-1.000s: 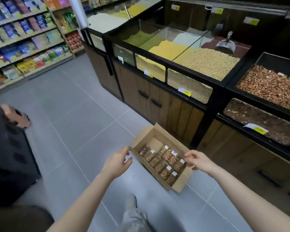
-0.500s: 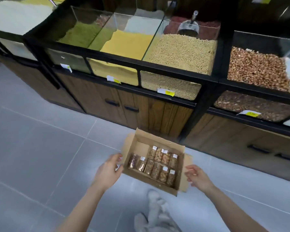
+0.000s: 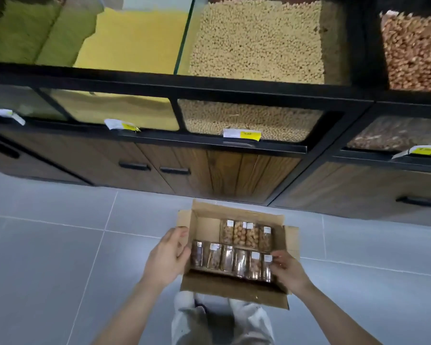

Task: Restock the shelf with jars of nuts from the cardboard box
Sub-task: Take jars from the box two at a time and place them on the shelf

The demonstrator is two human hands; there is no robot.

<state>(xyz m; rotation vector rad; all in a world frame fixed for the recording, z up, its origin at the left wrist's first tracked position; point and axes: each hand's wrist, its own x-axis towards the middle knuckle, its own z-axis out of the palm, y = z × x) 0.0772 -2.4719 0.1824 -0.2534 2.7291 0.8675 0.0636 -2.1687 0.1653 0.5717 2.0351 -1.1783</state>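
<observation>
An open cardboard box [image 3: 234, 288] sits on the grey floor in front of the cabinet, just ahead of my knees. Inside lie clear jars of nuts [image 3: 245, 234] in two rows, several in the back row and several darker ones in the front row [image 3: 220, 256]; the back left corner is bare. My left hand [image 3: 166, 257] wraps around the box's left wall, thumb near the flap. My right hand [image 3: 285, 268] holds the right front corner, its fingertips reaching over the wall beside the last jar.
A black-framed bulk stand [image 3: 209, 92] fills the upper view, with glass bins of green, yellow, beige [image 3: 256, 41] and brown [image 3: 413, 51] dry goods and yellow price tags. Wooden cabinet doors [image 3: 234, 175] stand close behind the box. Grey tile floor [image 3: 47, 257] stretches left and right.
The view has swung down and closer to the box. Both hands have moved in from beside the box and closed on its left and right sides.
</observation>
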